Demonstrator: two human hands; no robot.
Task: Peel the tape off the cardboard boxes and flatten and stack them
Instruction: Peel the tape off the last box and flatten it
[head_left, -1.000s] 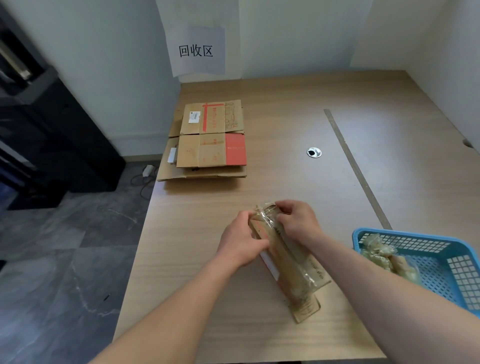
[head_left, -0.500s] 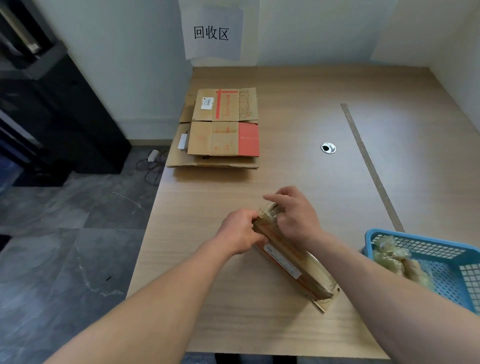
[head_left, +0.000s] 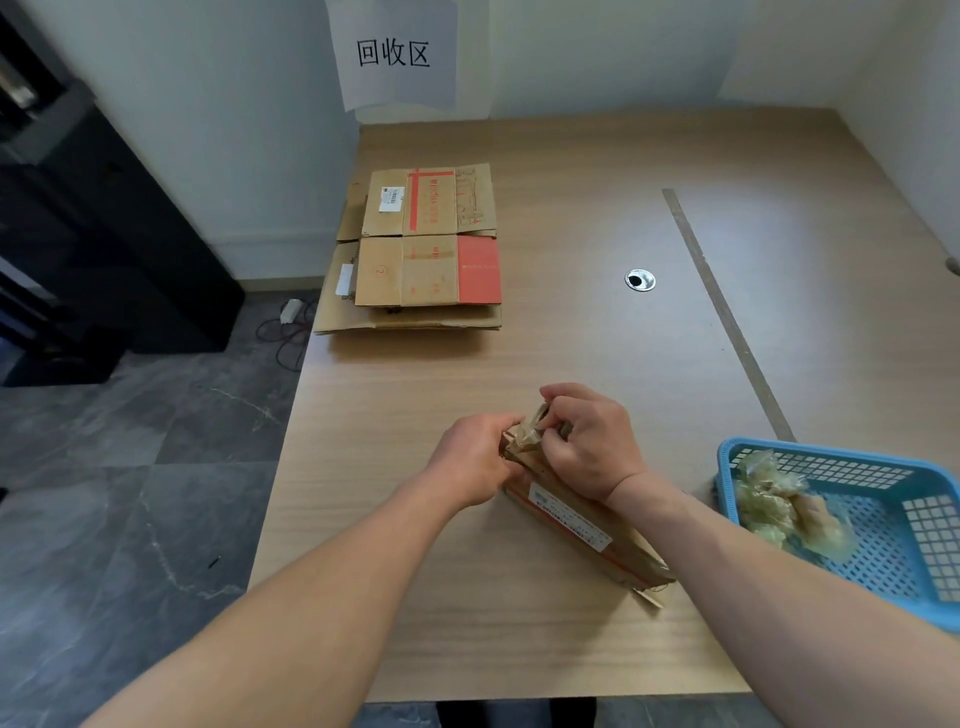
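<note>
**Now peeling tape at the box's far end**

L hand (head_left: 480, 460) is gripping the far end of the slim brown cardboard box (head_left: 576, 519), fingers curled round its edge. The box, w/ a white label, is lying diagonally on the pale wooden table (head_left: 571, 353), near the front edge. R hand (head_left: 587, 447) is pinching the crumpled clear-brownish tape (head_left: 535, 434) bunched at that same end, thumb & fingertips closed on it. Tape is looking part-lifted, so the peel is prob. midway on this box.

Doing it well, imo:
- L hand should be pinning the card close to the peel line, so the box isn't lifting w/ the pull.
- R hand should be pulling low & back along the box, not straight up, else the paper face may be tearing off.
- Regripping nearer the card helps as the strip is getting longer.

Wad then is going w/ the yellowish tape wads (head_left: 779, 504) in the blue plastic mesh basket (head_left: 831, 467). The box, once flat, is going on the stack of flattened brown-and-red cardboard boxes (head_left: 426, 249) at far left.
</note>
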